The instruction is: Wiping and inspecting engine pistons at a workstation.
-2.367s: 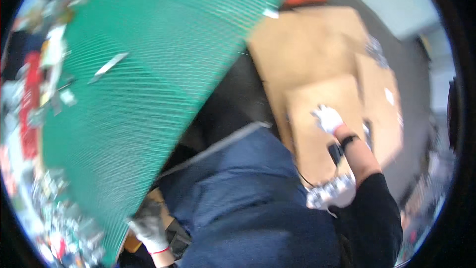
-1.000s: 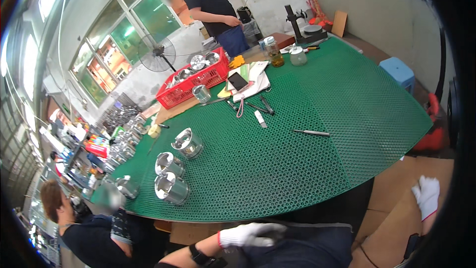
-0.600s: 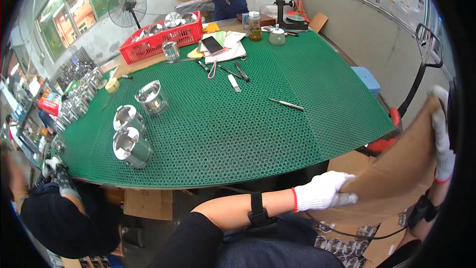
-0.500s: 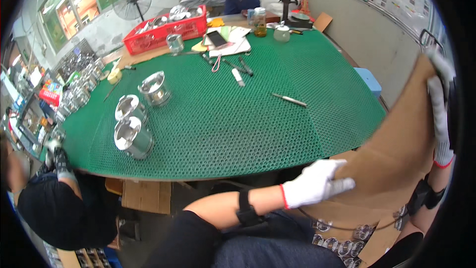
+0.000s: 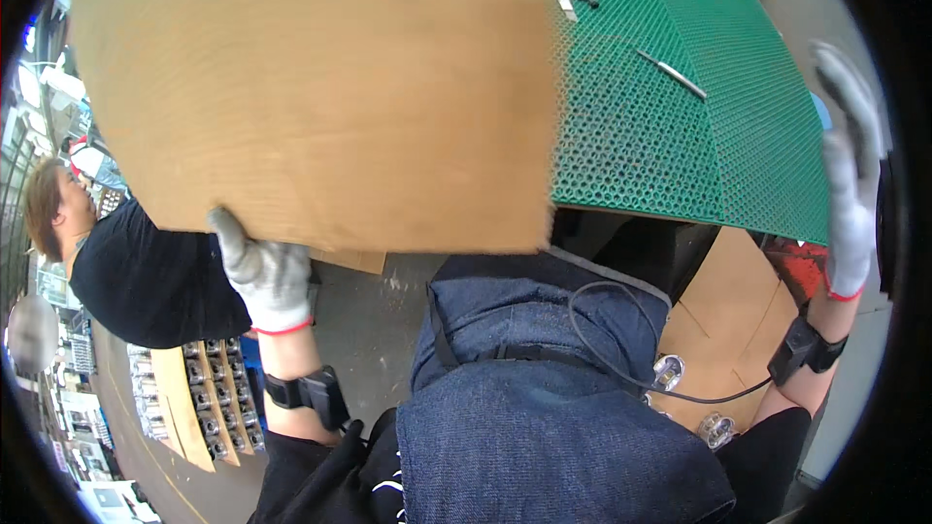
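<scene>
A large brown cardboard sheet (image 5: 330, 97) hangs in front of me at the left and hides much of the green-matted table (image 5: 631, 126). My left hand (image 5: 267, 277), in a white glove with grey fingers, grips its near lower edge; the thumb shows on the sheet's face and the other fingers are behind it. At the far right, my right hand (image 5: 849, 170), gloved the same way, is raised beside the table's right end with fingers stretched and thumb apart. Nothing is in it.
A silver pen-like tool (image 5: 672, 73) and a white marker (image 5: 564, 4) lie on the mat. Below right, shiny metal cups (image 5: 716, 429) stand by cardboard (image 5: 723, 330). A cable (image 5: 641, 315) crosses my lap. A person in black (image 5: 155, 277) sits left, near rows of metal parts (image 5: 218, 398).
The cardboard has swung from my right side across to the left, held by my left hand. My right hand has let go of it. The view has turned downward.
</scene>
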`<move>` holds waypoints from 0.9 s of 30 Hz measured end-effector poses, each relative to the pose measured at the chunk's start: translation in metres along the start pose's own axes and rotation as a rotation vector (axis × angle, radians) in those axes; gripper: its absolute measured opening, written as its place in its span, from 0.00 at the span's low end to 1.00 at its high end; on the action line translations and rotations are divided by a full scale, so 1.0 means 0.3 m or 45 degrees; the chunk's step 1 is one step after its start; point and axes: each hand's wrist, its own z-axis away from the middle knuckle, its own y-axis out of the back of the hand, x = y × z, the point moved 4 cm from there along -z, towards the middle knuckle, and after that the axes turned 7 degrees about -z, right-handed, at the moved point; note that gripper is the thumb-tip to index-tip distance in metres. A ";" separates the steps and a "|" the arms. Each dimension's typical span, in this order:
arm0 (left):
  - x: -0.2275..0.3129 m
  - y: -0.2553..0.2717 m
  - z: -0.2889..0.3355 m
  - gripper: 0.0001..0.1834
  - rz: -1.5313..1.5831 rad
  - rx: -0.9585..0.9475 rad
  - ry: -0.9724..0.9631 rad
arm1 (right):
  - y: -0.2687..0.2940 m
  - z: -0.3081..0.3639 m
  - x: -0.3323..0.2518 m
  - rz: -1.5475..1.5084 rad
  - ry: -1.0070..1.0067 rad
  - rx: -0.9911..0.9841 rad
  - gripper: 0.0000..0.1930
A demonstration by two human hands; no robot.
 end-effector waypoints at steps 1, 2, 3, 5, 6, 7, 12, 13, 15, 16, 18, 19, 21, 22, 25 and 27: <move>0.057 0.093 0.002 0.38 -0.040 -0.024 -0.003 | -0.026 0.026 0.006 -0.185 -0.144 -0.140 0.20; 0.167 0.239 0.044 0.39 -0.247 0.129 -0.132 | -0.129 0.021 0.013 -0.316 -0.030 -0.255 0.19; 0.233 0.377 0.064 0.39 -0.210 0.092 -0.129 | -0.161 0.020 -0.009 -0.405 -0.104 -0.281 0.19; 0.295 0.587 0.162 0.40 -0.243 0.246 -0.097 | -0.263 0.071 0.001 -0.551 -0.233 -0.321 0.18; 0.337 0.678 0.252 0.40 -0.318 0.445 -0.088 | -0.312 0.093 0.018 -0.588 -0.253 -0.320 0.18; 0.414 0.866 0.387 0.41 -0.448 0.578 -0.021 | -0.344 0.098 0.040 -0.650 -0.289 -0.339 0.18; 0.427 0.792 0.842 0.43 -0.878 0.813 0.355 | -0.520 0.146 0.082 -0.804 -0.321 -0.445 0.18; 0.447 0.848 0.946 0.40 -0.927 0.959 0.357 | -0.545 0.154 0.092 -0.845 -0.340 -0.447 0.18; 0.484 0.947 1.161 0.34 -0.978 1.199 0.543 | -0.585 0.153 0.088 -0.874 -0.351 -0.481 0.18; 0.496 0.981 1.251 0.31 -0.971 1.281 0.735 | -0.590 0.154 0.085 -0.869 -0.371 -0.504 0.18; 0.516 1.031 1.376 0.24 -0.970 1.398 1.117 | -0.598 0.165 0.076 -0.872 -0.346 -0.538 0.18; 0.475 1.044 1.365 0.25 -1.009 1.392 1.145 | -0.589 0.173 0.067 -0.847 -0.330 -0.566 0.18; 0.349 1.009 1.251 0.15 -1.339 1.240 1.275 | -0.582 0.185 0.012 -0.811 -0.235 -0.559 0.17; 0.268 0.982 1.160 0.17 -1.430 1.101 1.179 | -0.570 0.190 -0.021 -0.793 -0.185 -0.578 0.16; 0.112 1.095 0.962 0.22 -2.142 0.560 1.643 | -0.571 0.280 -0.140 -0.877 -0.148 -0.599 0.14; 0.020 1.303 0.929 0.20 -2.184 0.369 1.745 | -0.609 0.374 -0.193 -0.842 -0.283 -0.744 0.13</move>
